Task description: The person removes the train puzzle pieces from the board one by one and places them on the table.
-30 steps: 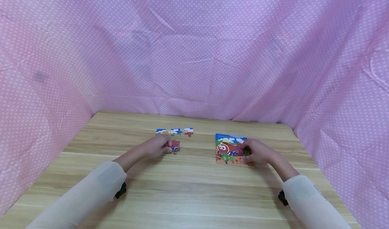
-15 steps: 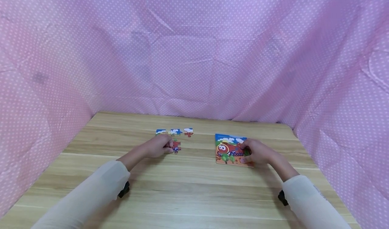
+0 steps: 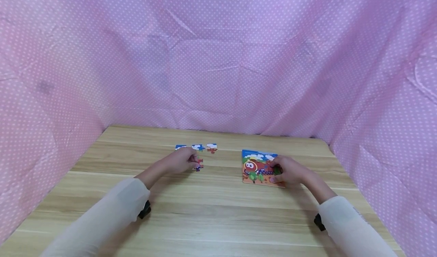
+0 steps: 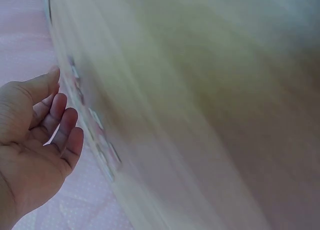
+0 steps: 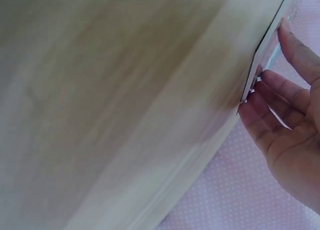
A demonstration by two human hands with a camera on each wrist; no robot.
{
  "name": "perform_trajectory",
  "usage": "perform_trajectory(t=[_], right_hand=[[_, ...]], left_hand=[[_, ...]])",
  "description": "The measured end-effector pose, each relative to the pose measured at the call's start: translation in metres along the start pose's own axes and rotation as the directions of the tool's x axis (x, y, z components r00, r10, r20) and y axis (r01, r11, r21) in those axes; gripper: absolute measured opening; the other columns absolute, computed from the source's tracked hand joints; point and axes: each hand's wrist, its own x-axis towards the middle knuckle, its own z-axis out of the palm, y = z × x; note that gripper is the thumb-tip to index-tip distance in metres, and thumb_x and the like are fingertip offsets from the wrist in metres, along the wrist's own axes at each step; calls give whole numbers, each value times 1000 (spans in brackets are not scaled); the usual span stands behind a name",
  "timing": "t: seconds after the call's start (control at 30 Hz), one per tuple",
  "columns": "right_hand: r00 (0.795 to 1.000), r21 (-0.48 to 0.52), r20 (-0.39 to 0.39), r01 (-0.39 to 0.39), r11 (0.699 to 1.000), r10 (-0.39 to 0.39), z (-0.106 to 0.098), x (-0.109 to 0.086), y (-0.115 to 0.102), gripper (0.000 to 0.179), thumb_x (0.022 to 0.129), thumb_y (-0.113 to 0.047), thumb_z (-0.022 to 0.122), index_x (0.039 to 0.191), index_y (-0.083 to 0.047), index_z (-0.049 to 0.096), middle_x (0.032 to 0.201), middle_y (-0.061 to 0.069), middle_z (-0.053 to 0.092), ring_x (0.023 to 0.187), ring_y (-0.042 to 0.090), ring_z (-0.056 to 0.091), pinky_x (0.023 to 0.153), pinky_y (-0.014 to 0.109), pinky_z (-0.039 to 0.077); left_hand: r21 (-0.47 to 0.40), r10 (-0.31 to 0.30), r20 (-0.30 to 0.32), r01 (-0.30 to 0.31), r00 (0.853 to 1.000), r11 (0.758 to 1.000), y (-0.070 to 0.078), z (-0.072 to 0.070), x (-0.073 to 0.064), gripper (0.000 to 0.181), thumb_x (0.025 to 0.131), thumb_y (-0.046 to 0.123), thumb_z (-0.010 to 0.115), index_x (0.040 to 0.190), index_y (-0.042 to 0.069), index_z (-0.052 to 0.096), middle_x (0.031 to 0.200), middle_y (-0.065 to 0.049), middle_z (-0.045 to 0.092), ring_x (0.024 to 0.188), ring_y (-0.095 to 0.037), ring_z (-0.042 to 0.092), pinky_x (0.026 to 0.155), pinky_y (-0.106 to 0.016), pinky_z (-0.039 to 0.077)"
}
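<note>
In the head view my left hand [image 3: 181, 161] reaches over the left part of the table, thumb and forefinger pinching a red and blue puzzle piece [image 3: 200, 161], partly hidden by the thumb. From the left wrist, the left hand [image 4: 37, 140] shows curled fingers, with the piece out of sight. My right hand [image 3: 289, 170] rests on the right side of a colourful puzzle board [image 3: 254, 177] picturing a red train with eyes. Its thumb and fingers are spread over the picture. The right wrist view has that hand [image 5: 295, 120] at the edge of the thin board [image 5: 256, 65].
Behind the left hand lie more puzzle pieces: a blue one [image 3: 180, 147] partly covered, a cloud piece [image 3: 197, 147] and a white and red piece [image 3: 212, 148]. A pink dotted cloth [image 3: 218, 79] hangs around the back and sides of the wooden table [image 3: 218, 211].
My left hand has moved slightly right and covers more of the red and blue piece, whose lower edge sits slightly higher. The right hand and the puzzle board have stayed in place.
</note>
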Motion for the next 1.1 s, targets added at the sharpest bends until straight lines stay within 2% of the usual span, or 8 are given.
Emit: perform_trajectory(t=[0.27,0.43,0.5,0.57,0.7,0.9,1.1], right_hand=[[998,-23,-42,36,999,-36,1,-6,3,60,87,-35,83,134,-2,64,126,13,65,114,28,59,104,55,46],[995,-72,-67,63,995,-68,-1,-9,7,64,86,-41,83,130,2,65,113,10,64,101,26,56,94,49,48],[995,-81,-66,67,994,-72,-2,-10,7,66,86,-42,83,129,4,65,108,8,62,97,25,54,90,47,47],[996,-80,-65,59,995,-64,-2,-11,7,68,86,-43,83,130,5,64,110,10,62,99,25,54,93,50,47],[998,-73,-62,28,997,-32,0,-11,8,74,86,-45,82,134,7,60,121,17,60,111,32,55,101,56,45],[999,-71,-46,-26,997,23,3,-12,9,86,87,-50,80,139,12,52,135,28,51,124,42,49,106,61,41],[998,-67,-50,-32,997,29,3,-11,10,86,86,-50,80,138,12,52,133,28,52,124,43,49,106,61,41]], left_hand=[[-63,66,-23,-68,998,996,30,9,31,7,98,13,71,97,10,65,88,3,64,79,-11,58,72,-27,52],[-92,88,-35,-91,996,992,50,21,49,7,97,14,72,99,11,66,90,2,64,84,-13,60,77,-28,53],[-106,80,-35,-83,996,991,56,27,56,6,97,15,72,98,12,66,90,3,64,85,-13,60,77,-28,53],[-133,66,-29,-69,997,989,61,32,63,6,98,17,71,99,14,67,92,3,65,85,-13,61,77,-28,53],[-168,35,-18,-37,999,985,70,41,76,5,99,18,70,101,16,66,93,3,65,86,-13,61,77,-27,53],[-196,45,-23,-49,999,979,88,54,96,4,99,15,69,101,12,67,93,1,65,85,-12,59,76,-25,52],[-202,20,-39,-28,999,979,105,66,112,5,98,15,71,97,12,67,89,1,63,82,-11,58,74,-23,50]])
